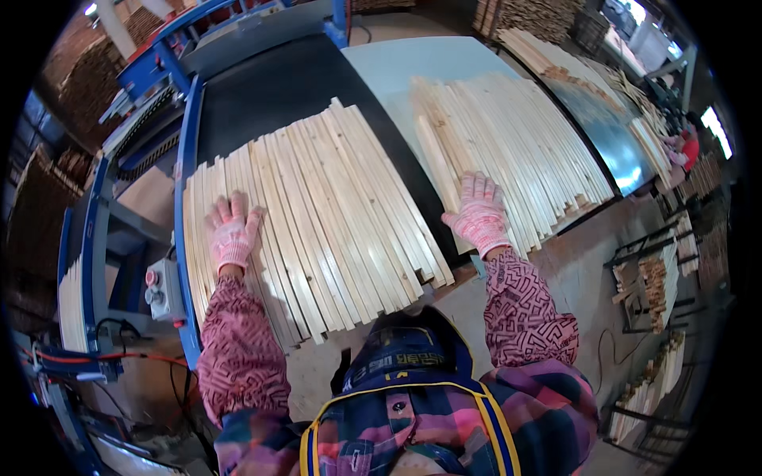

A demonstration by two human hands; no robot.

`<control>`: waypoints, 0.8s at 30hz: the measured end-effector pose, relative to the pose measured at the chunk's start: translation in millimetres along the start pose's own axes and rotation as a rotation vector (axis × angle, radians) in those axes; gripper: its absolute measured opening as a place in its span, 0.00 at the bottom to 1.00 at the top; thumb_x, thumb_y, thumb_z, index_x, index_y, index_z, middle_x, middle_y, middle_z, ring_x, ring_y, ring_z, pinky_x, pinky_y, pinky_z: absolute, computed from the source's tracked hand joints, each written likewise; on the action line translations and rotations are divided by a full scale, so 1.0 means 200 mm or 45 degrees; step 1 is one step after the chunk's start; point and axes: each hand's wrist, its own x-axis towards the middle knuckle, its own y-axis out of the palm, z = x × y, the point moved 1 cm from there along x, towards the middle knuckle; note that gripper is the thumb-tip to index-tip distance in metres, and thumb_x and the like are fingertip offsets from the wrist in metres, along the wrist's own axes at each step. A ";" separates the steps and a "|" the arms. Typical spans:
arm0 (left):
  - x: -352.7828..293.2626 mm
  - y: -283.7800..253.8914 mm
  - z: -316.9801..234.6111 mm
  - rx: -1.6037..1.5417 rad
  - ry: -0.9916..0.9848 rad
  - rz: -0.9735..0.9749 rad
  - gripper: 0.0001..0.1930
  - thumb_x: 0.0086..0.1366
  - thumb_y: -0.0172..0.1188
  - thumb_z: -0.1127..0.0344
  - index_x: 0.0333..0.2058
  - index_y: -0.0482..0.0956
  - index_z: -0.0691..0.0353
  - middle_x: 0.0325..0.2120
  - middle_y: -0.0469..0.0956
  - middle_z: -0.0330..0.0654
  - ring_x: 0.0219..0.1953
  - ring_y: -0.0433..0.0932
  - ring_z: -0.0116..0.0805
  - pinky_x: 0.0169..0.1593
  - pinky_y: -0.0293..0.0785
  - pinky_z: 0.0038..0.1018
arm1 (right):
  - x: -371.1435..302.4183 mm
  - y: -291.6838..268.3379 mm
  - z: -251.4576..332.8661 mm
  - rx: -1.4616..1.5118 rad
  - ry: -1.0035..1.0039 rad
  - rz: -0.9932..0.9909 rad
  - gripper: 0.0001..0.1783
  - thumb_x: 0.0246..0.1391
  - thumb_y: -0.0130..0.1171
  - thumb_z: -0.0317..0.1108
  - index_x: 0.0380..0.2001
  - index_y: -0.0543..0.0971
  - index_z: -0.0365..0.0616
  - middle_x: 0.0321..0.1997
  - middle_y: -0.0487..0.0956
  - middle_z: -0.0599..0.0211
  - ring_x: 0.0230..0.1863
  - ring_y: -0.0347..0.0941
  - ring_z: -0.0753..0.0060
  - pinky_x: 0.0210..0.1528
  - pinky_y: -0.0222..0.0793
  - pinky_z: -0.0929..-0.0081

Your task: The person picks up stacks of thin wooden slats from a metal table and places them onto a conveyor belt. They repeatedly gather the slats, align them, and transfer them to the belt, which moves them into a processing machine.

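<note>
Pale wooden strips lie side by side in a wide row on a black conveyor belt. My left hand, in a pink-and-white knit glove, rests flat with fingers spread on the strips near the belt's left edge. A second row of wooden strips lies on a pale, smooth table to the right. On the near left part of that row lies my right hand, gloved alike, fingers stretched out and palm down. Neither hand grips anything.
A blue machine frame borders the belt on the left, with a grey control box on it. Far right, a shiny metal table carries more strips. A person in red is beyond it. Racks of wood stand at right.
</note>
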 end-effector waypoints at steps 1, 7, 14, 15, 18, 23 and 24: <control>0.02 -0.02 0.01 0.024 0.031 -0.048 0.39 0.67 0.36 0.33 0.69 0.48 0.49 0.70 0.47 0.49 0.70 0.47 0.54 0.70 0.40 0.47 | 0.00 -0.02 0.00 0.039 -0.055 -0.024 0.55 0.47 0.64 0.54 0.70 0.48 0.42 0.74 0.46 0.50 0.75 0.38 0.48 0.74 0.36 0.56; -0.02 0.11 -0.05 -0.143 0.031 -0.172 0.37 0.68 0.38 0.37 0.69 0.50 0.51 0.67 0.55 0.48 0.68 0.53 0.51 0.70 0.46 0.41 | -0.05 0.10 -0.03 -0.086 -0.134 -0.072 0.55 0.47 0.62 0.56 0.70 0.48 0.45 0.75 0.46 0.54 0.75 0.43 0.51 0.73 0.41 0.58; -0.02 0.04 0.01 -0.295 -0.013 -0.200 0.38 0.67 0.41 0.36 0.67 0.55 0.54 0.67 0.58 0.46 0.67 0.56 0.49 0.69 0.50 0.39 | 0.09 -0.05 0.02 0.217 0.188 0.172 0.60 0.41 0.68 0.52 0.71 0.45 0.48 0.74 0.49 0.50 0.70 0.56 0.52 0.67 0.60 0.62; -0.03 0.04 0.01 -0.333 -0.021 -0.197 0.38 0.67 0.41 0.37 0.67 0.55 0.54 0.67 0.58 0.45 0.66 0.57 0.49 0.68 0.50 0.40 | 0.15 -0.05 0.00 0.225 0.138 0.188 0.60 0.42 0.68 0.53 0.71 0.45 0.48 0.73 0.50 0.49 0.70 0.56 0.50 0.66 0.60 0.60; -0.03 0.12 0.03 -0.318 -0.023 -0.246 0.37 0.66 0.43 0.38 0.66 0.57 0.55 0.65 0.60 0.47 0.66 0.57 0.50 0.68 0.51 0.40 | 0.14 0.04 0.08 0.416 -0.114 0.211 0.59 0.44 0.66 0.56 0.71 0.45 0.47 0.73 0.51 0.48 0.70 0.55 0.48 0.68 0.55 0.60; -0.04 0.08 0.02 -0.324 -0.024 -0.273 0.36 0.66 0.46 0.39 0.65 0.59 0.57 0.64 0.62 0.47 0.66 0.57 0.51 0.68 0.52 0.39 | 0.20 0.13 0.05 0.931 -0.157 0.185 0.56 0.47 0.63 0.62 0.70 0.51 0.45 0.70 0.58 0.46 0.71 0.54 0.49 0.71 0.49 0.64; -0.05 0.07 0.03 -0.331 -0.034 -0.277 0.36 0.66 0.46 0.39 0.65 0.60 0.57 0.64 0.62 0.48 0.66 0.57 0.51 0.68 0.52 0.39 | 0.25 0.22 0.00 1.000 -0.135 0.086 0.53 0.47 0.63 0.62 0.69 0.55 0.45 0.68 0.61 0.46 0.70 0.56 0.50 0.70 0.51 0.65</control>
